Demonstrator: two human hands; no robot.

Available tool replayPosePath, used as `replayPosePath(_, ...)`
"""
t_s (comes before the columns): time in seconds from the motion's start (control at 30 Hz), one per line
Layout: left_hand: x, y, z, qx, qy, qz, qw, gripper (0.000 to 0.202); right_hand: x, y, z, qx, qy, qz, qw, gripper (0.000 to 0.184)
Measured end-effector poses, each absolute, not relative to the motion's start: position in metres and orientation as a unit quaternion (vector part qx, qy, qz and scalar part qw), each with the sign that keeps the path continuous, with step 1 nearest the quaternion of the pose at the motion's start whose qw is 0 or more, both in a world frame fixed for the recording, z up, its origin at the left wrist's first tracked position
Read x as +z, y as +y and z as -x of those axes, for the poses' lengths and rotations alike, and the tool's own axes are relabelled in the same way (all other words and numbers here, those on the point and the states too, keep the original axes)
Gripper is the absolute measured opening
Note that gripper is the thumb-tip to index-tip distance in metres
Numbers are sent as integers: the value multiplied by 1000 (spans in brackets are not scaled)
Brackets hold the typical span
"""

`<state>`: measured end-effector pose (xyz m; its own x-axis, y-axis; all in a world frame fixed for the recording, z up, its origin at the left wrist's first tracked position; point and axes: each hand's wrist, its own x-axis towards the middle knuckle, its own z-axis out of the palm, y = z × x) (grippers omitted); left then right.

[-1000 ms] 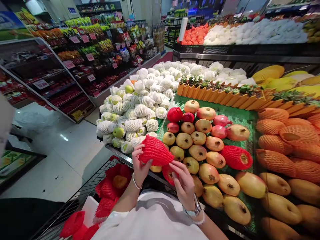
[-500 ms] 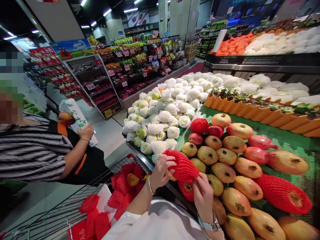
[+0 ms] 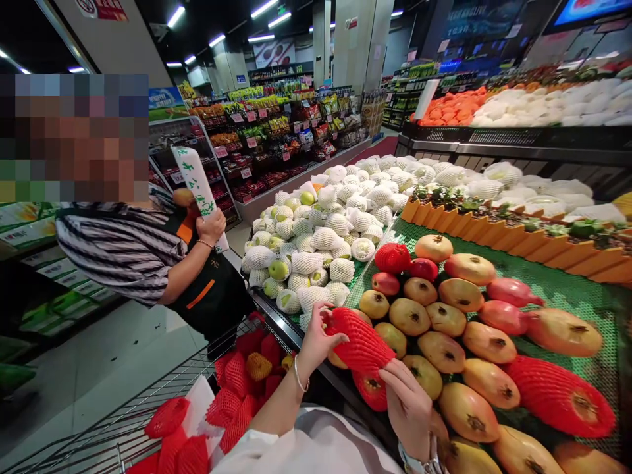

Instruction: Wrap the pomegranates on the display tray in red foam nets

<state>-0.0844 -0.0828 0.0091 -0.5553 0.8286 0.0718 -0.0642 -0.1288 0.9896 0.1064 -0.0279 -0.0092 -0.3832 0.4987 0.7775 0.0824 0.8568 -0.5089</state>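
Red foam sleeve (image 3: pixel 359 339): being held over the near edge of the surface (image 3: pixel 287 328).
Left hand (image 3: pixel 316 342) is gripping one end; mesh is looking soft, tearable, likely light unless filled, favouring end holds; right hand (image 3: pixel 407 405) is pinching the other.

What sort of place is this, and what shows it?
Almost surely a supermarket's fruit section: pomegranates lie on display, fruit in white foam nets is heaped beside them, and packaged goods are shown with price tags.

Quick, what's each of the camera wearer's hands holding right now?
Left hand: closed, holding one end of the red net.
Right hand: closed, holding its other end.
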Motion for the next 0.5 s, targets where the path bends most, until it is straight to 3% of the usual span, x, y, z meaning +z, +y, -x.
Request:
replayPosePath(0.17,15,-91,91,742,504,-296,329,63,-19,-26,-98,228,-802,245,495,29)
replayPosePath(0.3,14,-96,101,752,433,-248,431,41,-27,-24,-101,348,-742,291,494,23)
replayPosePath(0.5,4,-93,108,702,457,-319,443,54,-23,-17,-111,444,-699,334,449,31)
